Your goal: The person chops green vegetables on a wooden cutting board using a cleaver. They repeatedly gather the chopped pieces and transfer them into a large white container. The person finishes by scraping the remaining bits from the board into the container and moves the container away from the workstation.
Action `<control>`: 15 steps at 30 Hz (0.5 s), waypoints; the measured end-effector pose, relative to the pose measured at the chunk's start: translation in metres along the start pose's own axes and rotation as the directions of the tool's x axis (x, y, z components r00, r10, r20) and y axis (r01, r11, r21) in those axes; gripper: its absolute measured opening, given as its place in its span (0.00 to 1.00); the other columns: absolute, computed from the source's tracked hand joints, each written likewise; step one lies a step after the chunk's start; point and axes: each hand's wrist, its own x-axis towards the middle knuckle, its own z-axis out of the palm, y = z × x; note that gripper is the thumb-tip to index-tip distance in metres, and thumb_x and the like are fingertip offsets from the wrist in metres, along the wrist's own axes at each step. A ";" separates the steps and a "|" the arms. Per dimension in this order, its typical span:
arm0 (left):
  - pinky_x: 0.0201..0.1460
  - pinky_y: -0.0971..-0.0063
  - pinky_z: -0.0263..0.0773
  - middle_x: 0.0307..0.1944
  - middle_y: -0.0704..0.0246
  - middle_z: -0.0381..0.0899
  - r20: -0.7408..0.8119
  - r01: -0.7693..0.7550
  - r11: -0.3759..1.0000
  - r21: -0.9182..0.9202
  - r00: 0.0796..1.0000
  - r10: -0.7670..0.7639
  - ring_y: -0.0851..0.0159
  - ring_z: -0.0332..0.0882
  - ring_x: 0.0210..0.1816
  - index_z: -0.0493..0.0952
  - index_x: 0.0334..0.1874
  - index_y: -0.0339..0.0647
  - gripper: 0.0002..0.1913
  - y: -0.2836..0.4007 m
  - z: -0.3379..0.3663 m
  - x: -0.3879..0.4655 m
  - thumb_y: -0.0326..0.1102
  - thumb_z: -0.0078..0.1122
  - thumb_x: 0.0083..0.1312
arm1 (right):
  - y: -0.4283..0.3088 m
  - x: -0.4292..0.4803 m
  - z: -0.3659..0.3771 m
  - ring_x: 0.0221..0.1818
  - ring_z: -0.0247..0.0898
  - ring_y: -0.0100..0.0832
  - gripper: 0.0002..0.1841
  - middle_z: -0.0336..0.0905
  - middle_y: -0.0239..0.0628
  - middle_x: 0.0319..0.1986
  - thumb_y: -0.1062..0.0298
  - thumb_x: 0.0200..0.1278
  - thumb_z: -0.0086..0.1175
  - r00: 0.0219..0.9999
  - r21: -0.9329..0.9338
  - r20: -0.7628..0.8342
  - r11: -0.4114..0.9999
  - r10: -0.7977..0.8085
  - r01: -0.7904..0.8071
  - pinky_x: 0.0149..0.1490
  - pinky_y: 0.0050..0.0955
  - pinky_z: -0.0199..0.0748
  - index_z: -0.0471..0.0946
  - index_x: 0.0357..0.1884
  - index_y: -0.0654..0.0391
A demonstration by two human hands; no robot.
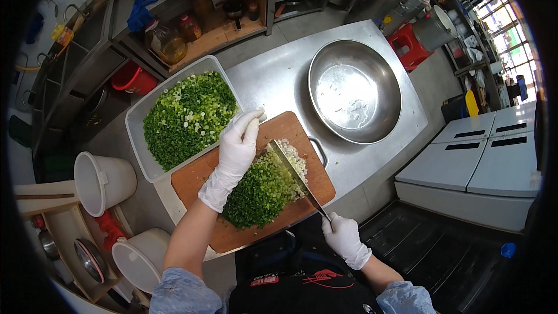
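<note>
My right hand [344, 233], in a white glove, grips the handle of a kitchen knife [301, 179]. Its blade lies across a heap of chopped green onions [257, 196] on a brown cutting board [318, 183], with pale chopped pieces on the blade's far side. My left hand [242, 131], also gloved, is raised over the board's upper left edge, fingertips bunched near the plastic tub's corner; whether it holds a small piece, I cannot tell. That translucent tub [135, 139] is full of chopped green onions. A large steel bowl [355, 91], with a few wet traces inside, stands farther right.
The board, bowl and tub are on a steel table [266, 65]. White buckets [104, 183] stand on the floor at left, near a red bucket [133, 78]. A white chest with lids [462, 152] is at right. A red stool [407, 48] stands beyond the table.
</note>
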 end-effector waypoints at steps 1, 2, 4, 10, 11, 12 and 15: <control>0.52 0.76 0.71 0.42 0.64 0.82 -0.006 -0.028 0.998 0.056 1.000 0.029 0.68 0.79 0.45 0.77 0.49 0.33 0.11 -0.001 -0.004 -0.004 0.25 0.47 0.69 | -0.001 0.000 -0.001 0.19 0.73 0.48 0.10 0.75 0.47 0.17 0.61 0.61 0.51 1.000 0.007 -0.006 1.000 -0.003 0.003 0.27 0.45 0.72 0.74 0.27 0.57; 0.52 0.76 0.71 0.42 0.64 0.82 -0.010 -0.037 0.995 0.094 0.999 0.038 0.68 0.79 0.45 0.77 0.49 0.34 0.11 -0.002 -0.008 -0.010 0.24 0.47 0.69 | -0.002 0.000 -0.002 0.19 0.73 0.48 0.10 0.75 0.47 0.17 0.61 0.61 0.51 1.000 0.007 -0.002 1.000 0.004 -0.004 0.27 0.45 0.72 0.74 0.27 0.57; 0.52 0.75 0.71 0.42 0.63 0.82 -0.013 -0.055 0.991 0.121 0.998 0.057 0.67 0.79 0.45 0.77 0.48 0.34 0.11 -0.004 -0.017 -0.022 0.23 0.46 0.68 | -0.005 0.000 -0.005 0.20 0.72 0.51 0.10 0.73 0.49 0.16 0.63 0.61 0.52 1.000 0.064 -0.008 0.998 -0.010 0.010 0.28 0.45 0.71 0.73 0.27 0.58; 0.51 0.74 0.73 0.40 0.63 0.83 -0.079 0.061 0.988 0.141 0.996 -0.050 0.64 0.80 0.44 0.78 0.47 0.34 0.11 -0.010 -0.037 -0.065 0.21 0.50 0.66 | -0.014 -0.004 -0.005 0.21 0.71 0.53 0.11 0.71 0.51 0.15 0.63 0.61 0.53 0.999 0.151 0.051 0.988 -0.013 0.005 0.28 0.46 0.70 0.72 0.27 0.59; 0.51 0.74 0.73 0.40 0.63 0.83 -0.087 0.099 0.986 0.134 0.992 -0.087 0.64 0.80 0.44 0.78 0.47 0.34 0.11 -0.011 -0.040 -0.070 0.21 0.50 0.66 | -0.014 -0.004 -0.003 0.21 0.72 0.53 0.11 0.71 0.51 0.15 0.63 0.61 0.53 0.998 0.157 0.058 0.988 -0.012 0.003 0.28 0.46 0.70 0.72 0.27 0.59; 0.51 0.74 0.73 0.40 0.63 0.83 -0.079 0.088 0.982 0.169 0.994 -0.076 0.64 0.80 0.44 0.78 0.47 0.34 0.10 -0.012 -0.043 -0.075 0.21 0.50 0.65 | -0.014 -0.005 -0.001 0.21 0.72 0.52 0.11 0.72 0.51 0.15 0.62 0.62 0.52 0.998 0.151 0.054 0.988 -0.013 0.004 0.28 0.46 0.70 0.73 0.27 0.59; 0.51 0.74 0.73 0.41 0.63 0.83 -0.087 0.087 0.974 0.209 0.994 -0.071 0.64 0.80 0.45 0.78 0.47 0.34 0.10 -0.013 -0.047 -0.090 0.22 0.50 0.66 | -0.009 -0.008 0.002 0.20 0.73 0.50 0.11 0.73 0.50 0.16 0.62 0.62 0.51 0.999 0.193 0.040 0.981 -0.005 -0.003 0.28 0.44 0.71 0.74 0.29 0.59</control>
